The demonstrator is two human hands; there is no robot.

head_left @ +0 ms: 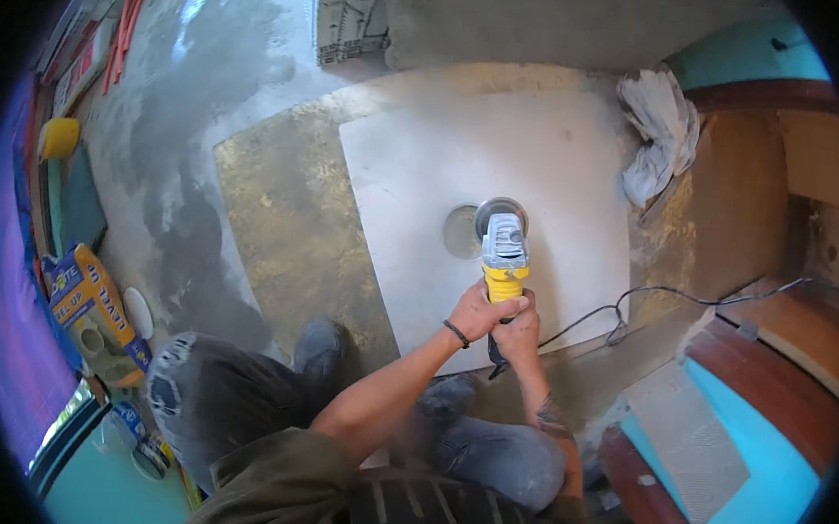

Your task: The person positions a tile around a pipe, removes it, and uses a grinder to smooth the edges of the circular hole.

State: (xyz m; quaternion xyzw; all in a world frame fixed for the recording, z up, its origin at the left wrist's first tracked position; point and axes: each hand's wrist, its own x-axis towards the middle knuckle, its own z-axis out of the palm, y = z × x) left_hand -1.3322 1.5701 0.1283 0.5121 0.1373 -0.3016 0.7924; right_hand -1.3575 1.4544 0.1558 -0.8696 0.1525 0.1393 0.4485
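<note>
Both my hands are closed around a yellow angle grinder (504, 276) with a dust-covered grey head. My left hand (481, 313) wraps the body just behind the head, a dark band on its wrist. Closer to me, my right hand (518, 335) grips the rear of the body. The round disc (501, 209) at the front of the grinder is over a large pale tile (415, 167) lying on the floor. Just left of the disc, a round greyish patch (459, 232) shows in the tile; whether it goes through I cannot tell.
A black cord (616, 310) runs rightward from the grinder. Crumpled whitish plastic (659, 132) lies by the tile's far right corner. Turquoise and red-brown steps (754, 403) rise at right. A yellow and blue bag (90, 306) stands at left. Cardboard (347, 16) stands at the back.
</note>
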